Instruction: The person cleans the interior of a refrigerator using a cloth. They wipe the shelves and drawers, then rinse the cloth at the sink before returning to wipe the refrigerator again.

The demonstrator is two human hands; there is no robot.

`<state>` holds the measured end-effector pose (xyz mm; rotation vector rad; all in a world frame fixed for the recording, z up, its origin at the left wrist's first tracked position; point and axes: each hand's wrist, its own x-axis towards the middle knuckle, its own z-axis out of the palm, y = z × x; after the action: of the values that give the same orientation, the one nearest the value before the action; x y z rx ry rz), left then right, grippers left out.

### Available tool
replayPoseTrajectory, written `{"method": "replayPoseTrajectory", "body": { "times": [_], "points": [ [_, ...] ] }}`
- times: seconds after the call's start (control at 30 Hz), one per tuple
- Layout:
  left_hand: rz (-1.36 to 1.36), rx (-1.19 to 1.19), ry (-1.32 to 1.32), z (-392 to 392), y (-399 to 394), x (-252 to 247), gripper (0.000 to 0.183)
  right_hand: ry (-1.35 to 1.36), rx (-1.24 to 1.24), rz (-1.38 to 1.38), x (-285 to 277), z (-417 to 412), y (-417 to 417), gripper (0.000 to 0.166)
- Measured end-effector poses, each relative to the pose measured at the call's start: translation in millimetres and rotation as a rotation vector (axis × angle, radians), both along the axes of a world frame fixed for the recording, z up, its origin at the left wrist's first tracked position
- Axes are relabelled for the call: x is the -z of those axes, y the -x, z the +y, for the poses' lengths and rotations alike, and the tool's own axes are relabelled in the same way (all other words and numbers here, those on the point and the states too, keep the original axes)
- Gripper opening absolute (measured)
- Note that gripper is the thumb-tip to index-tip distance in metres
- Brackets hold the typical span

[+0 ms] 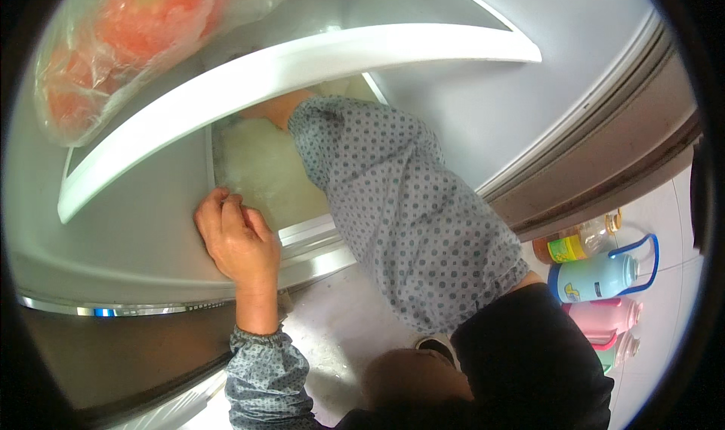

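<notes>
Inside an open refrigerator compartment, my left hand [239,234] rests with curled fingers at the front corner of a glass shelf [266,163] with a white edge strip. My right arm, in a grey patterned oversleeve [408,203], reaches deep over that shelf. Only the back of my right hand [277,110] and wrist show; its fingers are hidden behind a curved white shelf edge [317,61]. Whether they hold anything cannot be seen. A clear plastic bag with red, tomato-like round items [153,22] lies at the upper left, above the curved edge.
The refrigerator's side wall and brown door seal [600,163] run along the right. On the tiled floor beyond stand a bottle with a yellow label [566,250], a light blue thermos flask [592,277] with a dark blue handle, and a pink flask [606,316].
</notes>
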<state>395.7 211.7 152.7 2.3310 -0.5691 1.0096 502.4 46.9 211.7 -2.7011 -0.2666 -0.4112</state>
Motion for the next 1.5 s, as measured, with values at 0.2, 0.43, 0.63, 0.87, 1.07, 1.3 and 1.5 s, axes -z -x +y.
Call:
{"method": "replayPoseTrajectory", "body": {
  "times": [0.2, 0.43, 0.63, 0.87, 1.07, 1.3, 1.5],
  "points": [
    [0.066, -0.013, -0.016, 3, 1, 1, 0.015, -0.005, 0.026, 0.203, 2, -23, 10, 0.047],
    [0.031, 0.025, 0.022, 1, 1, 3, 0.015, -0.024, 0.235, 0.090, 35, -73, -10, 0.043],
    [0.023, 0.051, 0.025, 4, 1, 5, 0.012, 0.058, 0.327, 0.007, 22, -72, 2, 0.035],
    [-0.011, 0.047, 0.050, 2, 8, 2, 0.015, 0.348, 0.505, -0.003, 17, -76, 11, 0.028],
    [-0.054, 0.010, 0.128, 5, 4, 9, 0.017, 0.554, 0.461, 0.152, 16, -36, 99, 0.025],
    [-0.018, 0.016, 0.080, 7, 5, -4, 0.017, 0.523, 0.432, 0.180, -11, -17, 160, 0.021],
    [0.004, 0.042, 0.054, 7, 7, 1, 0.020, 0.364, 0.542, 0.134, -3, -52, 46, 0.026]
  ]
}}
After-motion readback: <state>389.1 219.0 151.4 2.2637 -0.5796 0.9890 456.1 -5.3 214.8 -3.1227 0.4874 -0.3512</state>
